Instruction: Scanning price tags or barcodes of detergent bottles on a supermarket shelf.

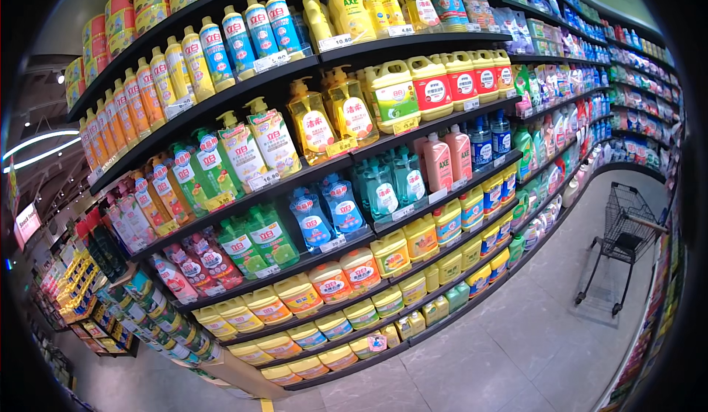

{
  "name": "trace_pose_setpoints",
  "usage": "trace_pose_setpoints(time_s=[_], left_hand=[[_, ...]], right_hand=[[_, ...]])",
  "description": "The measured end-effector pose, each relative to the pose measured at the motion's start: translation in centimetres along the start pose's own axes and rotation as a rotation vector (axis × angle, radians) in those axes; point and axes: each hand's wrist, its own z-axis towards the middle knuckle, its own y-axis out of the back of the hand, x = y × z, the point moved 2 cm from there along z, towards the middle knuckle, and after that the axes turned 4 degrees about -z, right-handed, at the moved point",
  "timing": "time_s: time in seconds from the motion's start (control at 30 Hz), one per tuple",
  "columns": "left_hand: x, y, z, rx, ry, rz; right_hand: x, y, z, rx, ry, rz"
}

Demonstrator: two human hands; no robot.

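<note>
Neither of my hands is in view. Before me stands a tall curved store shelf full of dish soap and cleaner bottles. On an upper shelf are blue squeeze bottles (234,38) and a large yellow AXE bottle (350,11). Below them stand amber pump bottles (311,121) and yellow handled jugs (394,92). Lower are teal pump bottles (381,190), pink AXE bottles (438,163), blue pump bottles (311,218) and green jugs (272,237). Yellow jugs (298,296) fill the bottom shelves.
A black metal shopping cart (628,224) stands on the grey tiled floor (481,340) at the right, in the aisle. More stocked shelves (641,91) curve round behind it. At the left are a stack of patterned containers (160,312) and a display of yellow packs (83,285).
</note>
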Motion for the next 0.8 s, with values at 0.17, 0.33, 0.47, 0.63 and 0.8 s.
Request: trace_pose_setpoints(time_s=[0.17,0.33,0.47,0.63,0.8], left_hand=[[-0.6,0.2,-0.2,-0.031,0.001,-0.022],[-1.4,0.5,-0.1,-0.063,-0.001,-0.045],[-2.1,0.3,-0.2,-0.086,0.002,-0.069],[-2.7,-0.1,-0.3,-0.111,0.006,-0.097],[-3.3,-0.7,0.1,-0.137,0.009,-0.127]], right_hand=[[-0.2,0.1,0.1,0.017,-0.013,0.027],[-0.5,0.3,0.3,0.033,-0.024,0.053],[-0.8,0.6,0.5,0.050,-0.034,0.068],[-1.5,0.6,0.6,0.075,-0.051,0.086],[-2.4,0.5,0.9,0.098,-0.067,0.104]])
